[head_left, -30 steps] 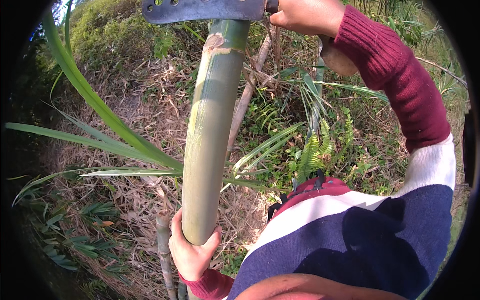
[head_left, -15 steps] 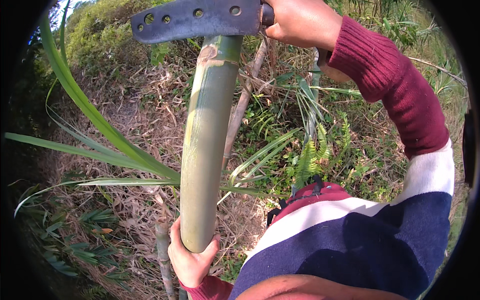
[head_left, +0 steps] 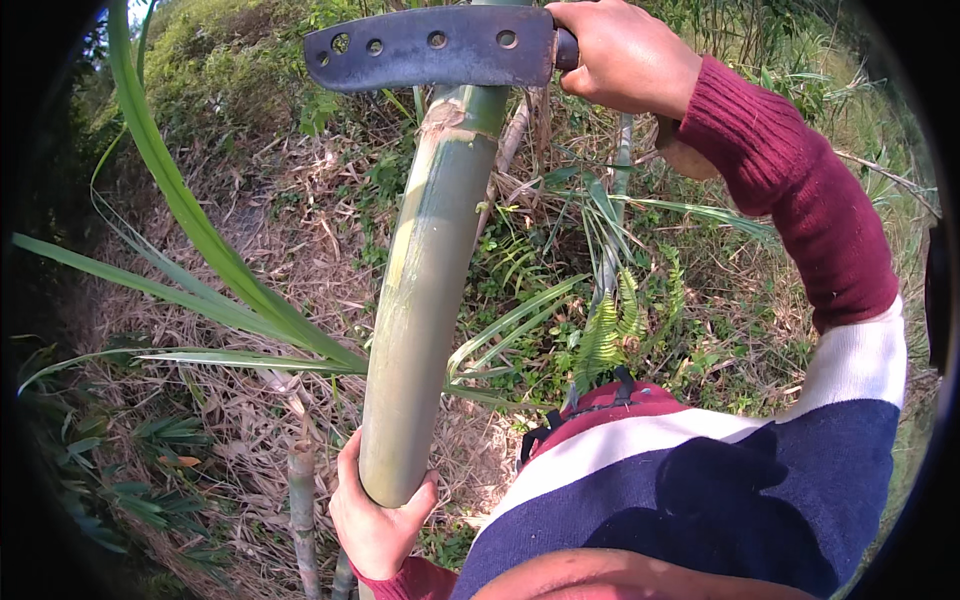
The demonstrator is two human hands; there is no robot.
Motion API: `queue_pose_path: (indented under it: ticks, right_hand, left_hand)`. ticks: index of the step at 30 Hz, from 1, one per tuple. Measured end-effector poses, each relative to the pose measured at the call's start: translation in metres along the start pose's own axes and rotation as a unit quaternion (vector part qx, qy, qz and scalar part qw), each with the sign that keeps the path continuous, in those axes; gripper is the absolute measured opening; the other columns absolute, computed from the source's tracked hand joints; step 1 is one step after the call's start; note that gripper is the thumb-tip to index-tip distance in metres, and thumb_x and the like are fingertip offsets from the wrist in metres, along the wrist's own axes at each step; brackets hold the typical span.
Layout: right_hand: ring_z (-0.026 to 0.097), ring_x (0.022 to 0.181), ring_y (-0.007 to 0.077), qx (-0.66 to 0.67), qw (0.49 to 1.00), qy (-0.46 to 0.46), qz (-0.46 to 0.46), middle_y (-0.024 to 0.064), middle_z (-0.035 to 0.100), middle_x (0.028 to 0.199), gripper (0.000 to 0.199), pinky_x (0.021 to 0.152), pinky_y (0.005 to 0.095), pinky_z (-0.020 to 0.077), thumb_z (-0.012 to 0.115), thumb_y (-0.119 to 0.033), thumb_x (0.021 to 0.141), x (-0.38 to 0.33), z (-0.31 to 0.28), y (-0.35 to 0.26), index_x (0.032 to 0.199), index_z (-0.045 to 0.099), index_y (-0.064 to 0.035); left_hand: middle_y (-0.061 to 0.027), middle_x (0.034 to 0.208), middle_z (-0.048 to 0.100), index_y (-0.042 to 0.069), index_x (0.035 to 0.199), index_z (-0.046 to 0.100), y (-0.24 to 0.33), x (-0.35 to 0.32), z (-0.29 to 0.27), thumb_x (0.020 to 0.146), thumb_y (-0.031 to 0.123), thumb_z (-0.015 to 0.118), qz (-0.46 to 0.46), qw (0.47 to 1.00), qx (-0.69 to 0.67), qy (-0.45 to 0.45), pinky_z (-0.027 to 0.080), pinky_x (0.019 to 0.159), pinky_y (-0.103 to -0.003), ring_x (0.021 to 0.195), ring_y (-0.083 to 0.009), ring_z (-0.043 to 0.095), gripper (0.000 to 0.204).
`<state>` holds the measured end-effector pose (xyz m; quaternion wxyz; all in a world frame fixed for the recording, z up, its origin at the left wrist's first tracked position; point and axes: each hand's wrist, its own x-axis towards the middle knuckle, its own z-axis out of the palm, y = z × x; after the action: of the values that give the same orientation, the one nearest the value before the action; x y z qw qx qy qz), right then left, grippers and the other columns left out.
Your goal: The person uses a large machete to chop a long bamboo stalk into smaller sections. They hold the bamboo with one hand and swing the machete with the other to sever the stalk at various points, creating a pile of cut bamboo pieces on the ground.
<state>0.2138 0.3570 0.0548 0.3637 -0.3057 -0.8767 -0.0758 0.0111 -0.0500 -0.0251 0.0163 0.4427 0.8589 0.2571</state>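
Observation:
A thick green bamboo pole (head_left: 420,290) runs up the middle of the view, its upper part leaning slightly right. My left hand (head_left: 380,520) is closed around its lower end, thumb on the right side. Up at the top right, my right hand (head_left: 632,55) grips the handle of a machete (head_left: 440,45). The dark, broad blade has several round holes and lies across the bamboo just above a ringed node (head_left: 445,118). A bit of the pole shows beyond the blade. The handle's wooden butt (head_left: 685,152) sticks out below my right wrist.
Long green leaves (head_left: 215,240) spread on the left behind the pole. A cut bamboo stump (head_left: 303,500) stands left of my left hand. Dry leaf litter (head_left: 280,260) covers the slope, with a fern (head_left: 600,340) and a thin upright stalk (head_left: 622,160) on the right.
The machete and my right hand have shifted right and slightly down. The pole's upper part has also swung right, while my left hand keeps its grip, shifted slightly left.

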Motion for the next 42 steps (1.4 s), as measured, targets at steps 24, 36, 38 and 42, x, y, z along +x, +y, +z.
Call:
queue_pose_path:
  ticks: [24,36,38,42]
  right_hand:
    - [0.070,0.086,0.0377,0.045,0.996,-0.059,0.054,0.0246,0.069,0.092,0.045,0.079,0.0426,0.0563,0.072,-0.014,0.077,0.000,-0.007,-0.004,0.118,0.062,0.0007]
    - [0.070,0.084,0.0375,0.010,0.994,-0.095,0.055,0.0253,0.069,0.092,0.042,0.079,0.0450,0.0560,0.071,-0.011,0.075,0.010,-0.007,-0.008,0.115,0.065,-0.0010]
    - [0.070,0.083,0.0375,0.037,0.995,-0.078,0.042,0.0245,0.069,0.091,0.040,0.077,0.0433,0.0563,0.072,-0.012,0.074,0.007,0.003,0.005,0.112,0.065,-0.0003]
    - [0.071,0.080,0.0354,0.061,0.991,-0.117,0.038,0.0236,0.069,0.088,0.041,0.073,0.0403,0.0572,0.072,-0.012,0.074,-0.011,0.002,-0.026,0.112,0.064,0.0019]
  left_hand:
    - [-0.0211,0.092,0.072,0.003,0.125,0.055,0.004,-0.004,0.002,0.062,0.029,0.083,0.023,1.000,-0.009,0.013,0.057,0.076,-0.043,0.085,-0.0373,0.072,0.074]
    - [-0.0223,0.093,0.072,0.002,0.124,0.056,0.005,-0.007,-0.005,0.062,0.028,0.084,0.008,1.000,0.008,0.010,0.057,0.077,-0.043,0.088,-0.0373,0.072,0.073]
    - [-0.0221,0.093,0.072,0.002,0.124,0.056,0.002,-0.006,-0.001,0.062,0.028,0.084,0.020,1.000,0.006,0.012,0.057,0.077,-0.043,0.088,-0.0370,0.072,0.073]
    - [-0.0216,0.093,0.072,0.002,0.124,0.056,0.002,-0.013,-0.007,0.062,0.028,0.084,0.006,1.000,0.007,0.003,0.057,0.078,-0.043,0.088,-0.0365,0.072,0.073]
